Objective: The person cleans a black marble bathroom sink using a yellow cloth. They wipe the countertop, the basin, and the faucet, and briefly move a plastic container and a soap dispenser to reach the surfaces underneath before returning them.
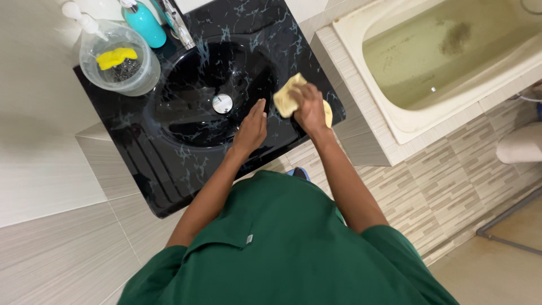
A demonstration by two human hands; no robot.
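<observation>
Currently, a soft yellow cloth [287, 97] is gripped in the closed right hand [311, 108] at the right rim of the black basin [186, 121]. It is judged light and pliable. The left hand [252, 127] is laid flat, open, empty.

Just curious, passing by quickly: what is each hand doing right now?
Left hand: open, flat on the black sink rim, holding nothing.
Right hand: closed on a yellow cloth.

sink [186, 141]: black, pale blue marbling | cloth [287, 97]: pale yellow | bottle [144, 22]: teal | shirt [282, 243]: green | bathtub [395, 121]: cream
</observation>
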